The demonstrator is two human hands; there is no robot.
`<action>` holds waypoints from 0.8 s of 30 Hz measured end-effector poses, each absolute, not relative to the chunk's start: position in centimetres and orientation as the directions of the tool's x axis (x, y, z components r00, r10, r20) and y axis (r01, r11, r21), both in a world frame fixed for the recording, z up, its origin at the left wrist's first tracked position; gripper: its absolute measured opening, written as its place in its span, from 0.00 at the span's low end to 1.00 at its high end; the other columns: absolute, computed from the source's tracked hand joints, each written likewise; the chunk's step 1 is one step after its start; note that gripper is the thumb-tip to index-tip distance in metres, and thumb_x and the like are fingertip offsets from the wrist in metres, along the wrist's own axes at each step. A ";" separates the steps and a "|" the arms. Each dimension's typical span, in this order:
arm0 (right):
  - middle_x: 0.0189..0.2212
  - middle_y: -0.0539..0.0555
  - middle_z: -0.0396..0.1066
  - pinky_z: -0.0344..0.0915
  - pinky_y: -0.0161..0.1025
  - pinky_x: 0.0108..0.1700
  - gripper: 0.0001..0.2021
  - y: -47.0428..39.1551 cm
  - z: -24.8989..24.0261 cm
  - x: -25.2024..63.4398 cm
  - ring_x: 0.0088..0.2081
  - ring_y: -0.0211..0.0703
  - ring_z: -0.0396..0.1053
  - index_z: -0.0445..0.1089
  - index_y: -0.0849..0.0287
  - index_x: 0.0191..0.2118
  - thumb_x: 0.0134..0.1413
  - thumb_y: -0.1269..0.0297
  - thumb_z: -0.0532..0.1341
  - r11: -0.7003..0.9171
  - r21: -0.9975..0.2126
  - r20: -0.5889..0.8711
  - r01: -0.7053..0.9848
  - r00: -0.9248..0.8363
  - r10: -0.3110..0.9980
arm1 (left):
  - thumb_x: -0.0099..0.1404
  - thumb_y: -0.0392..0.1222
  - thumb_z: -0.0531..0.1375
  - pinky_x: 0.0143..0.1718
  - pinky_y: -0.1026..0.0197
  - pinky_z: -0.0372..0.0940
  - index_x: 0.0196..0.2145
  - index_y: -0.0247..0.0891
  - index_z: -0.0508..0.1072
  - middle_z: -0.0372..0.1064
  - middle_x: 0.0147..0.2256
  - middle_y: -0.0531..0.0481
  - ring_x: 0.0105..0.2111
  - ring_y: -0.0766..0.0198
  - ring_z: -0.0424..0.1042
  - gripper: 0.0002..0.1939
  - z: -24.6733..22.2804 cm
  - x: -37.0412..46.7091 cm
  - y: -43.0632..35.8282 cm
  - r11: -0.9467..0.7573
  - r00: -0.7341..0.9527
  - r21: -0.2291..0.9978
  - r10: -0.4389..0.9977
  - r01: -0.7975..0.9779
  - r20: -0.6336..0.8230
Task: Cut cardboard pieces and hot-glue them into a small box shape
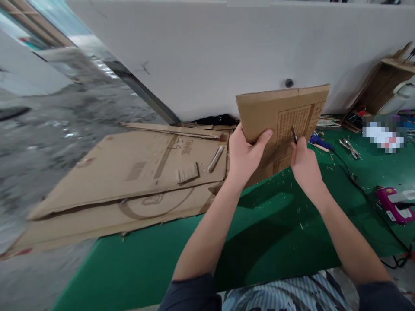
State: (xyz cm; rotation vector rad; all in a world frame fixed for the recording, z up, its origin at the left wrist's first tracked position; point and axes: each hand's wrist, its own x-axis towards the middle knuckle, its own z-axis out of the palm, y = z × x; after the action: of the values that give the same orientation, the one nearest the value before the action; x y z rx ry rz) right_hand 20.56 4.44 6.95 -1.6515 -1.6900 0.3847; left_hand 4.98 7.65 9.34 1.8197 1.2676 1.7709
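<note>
A brown cardboard piece (259, 114) with printed text stands tilted above the green table, its left edge gripped between the thumb and fingers of my left hand (245, 153). My right hand (304, 162) is closed on a small dark pointed tool (294, 134), whose tip lies over the printed side of the cardboard. Left of my hands, large flattened cardboard sheets (129, 160) lie stacked over the table's edge. On them rest a white pen-like stick (215, 159) and a small cardboard scrap (188, 173).
The green table (145, 263) carries light scraps. To the right are a blue glue gun (320, 141) with a black cord, metal pliers (350, 148) and a magenta device (394, 205). A white wall (201, 52) rises behind, with a wooden box (372, 86) at the right.
</note>
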 end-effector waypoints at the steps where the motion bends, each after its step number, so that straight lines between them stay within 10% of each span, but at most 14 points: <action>1: 0.19 0.46 0.55 0.44 0.37 0.26 0.09 4.4 6.9 20.6 0.19 0.38 0.50 0.47 0.52 0.34 0.67 0.57 0.45 0.133 -0.674 0.290 0.727 0.095 0.952 | 0.60 0.49 0.66 0.46 0.53 0.72 0.41 0.38 0.73 0.76 0.41 0.45 0.43 0.56 0.75 0.16 9.3 5.0 7.7 -0.568 -0.147 0.731 0.743 0.378 0.653; 24: 0.21 0.48 0.56 0.46 0.37 0.27 0.08 5.0 5.4 20.0 0.21 0.40 0.52 0.45 0.52 0.34 0.65 0.58 0.45 0.098 -0.672 0.259 0.734 0.110 0.960 | 0.63 0.47 0.64 0.47 0.53 0.71 0.42 0.39 0.72 0.76 0.42 0.47 0.43 0.58 0.75 0.13 8.6 5.1 7.6 -0.589 -0.159 0.721 0.723 0.367 0.672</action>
State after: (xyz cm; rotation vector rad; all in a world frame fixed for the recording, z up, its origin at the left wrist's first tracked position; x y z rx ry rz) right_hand 19.96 4.98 5.43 -1.6848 -1.6730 0.4054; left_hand 5.11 7.63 8.61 1.8257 1.2431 1.8114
